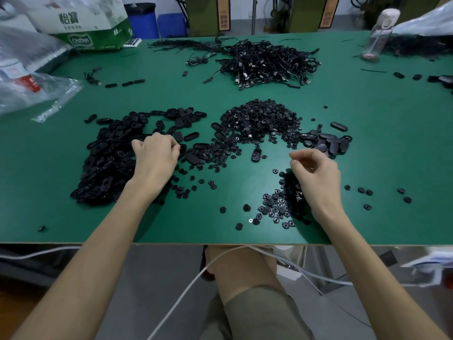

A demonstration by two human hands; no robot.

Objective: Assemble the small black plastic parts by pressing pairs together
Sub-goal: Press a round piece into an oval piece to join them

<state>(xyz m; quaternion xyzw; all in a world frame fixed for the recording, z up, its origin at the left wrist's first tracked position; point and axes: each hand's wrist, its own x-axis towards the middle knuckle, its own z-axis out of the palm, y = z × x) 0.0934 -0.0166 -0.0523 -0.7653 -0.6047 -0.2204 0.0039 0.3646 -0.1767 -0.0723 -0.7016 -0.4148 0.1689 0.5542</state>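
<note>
Rearward, Cestbon carton (82, 41), left hand (155, 157) fingers (174, 148) curled among oval parts (107, 153), right hand (317, 169) fingers (297, 155) curled, both grips unclear.

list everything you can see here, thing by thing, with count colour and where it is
table: one, green, fills the view
oval parts: a heap, too many to count, black, near left
round parts: a heap plus scattered ones, black, centre and near right
cables: one tangled pile, black, far centre
box: one, white and green, far left corner
plastic bags: count unclear, clear, left edge
bottle: one, clear with pale cap, far right
bins: two, blue, behind the table
cord: one, white, below the table edge
left hand: fingers curled, at the oval parts
right hand: fingers curled, over scattered round parts
</note>
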